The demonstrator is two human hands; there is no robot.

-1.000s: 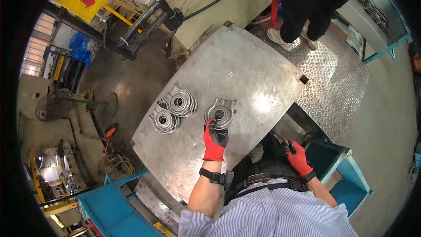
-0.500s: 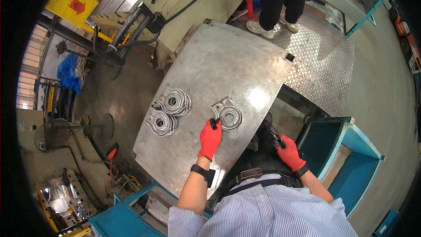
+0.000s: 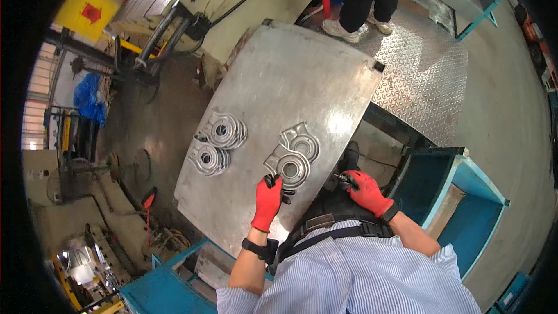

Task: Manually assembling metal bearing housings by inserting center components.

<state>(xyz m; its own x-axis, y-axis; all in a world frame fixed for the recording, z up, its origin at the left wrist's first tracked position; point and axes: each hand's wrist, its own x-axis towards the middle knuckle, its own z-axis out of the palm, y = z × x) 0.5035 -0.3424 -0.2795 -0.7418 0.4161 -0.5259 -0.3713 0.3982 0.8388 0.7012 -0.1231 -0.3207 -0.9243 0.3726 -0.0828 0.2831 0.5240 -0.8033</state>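
Note:
My left hand (image 3: 268, 200), in a red glove with black fingertips, pinches the near left edge of a stamped metal bracket (image 3: 287, 168) with a round ringed hole. This bracket overlaps a second like bracket (image 3: 311, 143) on the metal tabletop (image 3: 290, 72). My right hand (image 3: 368, 192), gloved the same way, is closed around a slim dark pen-like tool (image 3: 344, 180), just off the table's right edge. Its exact kind is too small to tell. Two stacks of similar brackets, a farther stack (image 3: 223, 130) and a nearer stack (image 3: 207, 158), lie at the table's left side.
Blue metal bins stand at right (image 3: 459, 197) and lower left (image 3: 157, 285). Another person's legs (image 3: 369, 0) are beyond the table on a checkered steel plate (image 3: 427, 75). A large pale machine (image 3: 232, 0) borders the far left side.
My left hand has drawn the upper bracket toward me and left, uncovering the one beneath. My right hand has moved left, closer to the bracket, with the dark tool in it.

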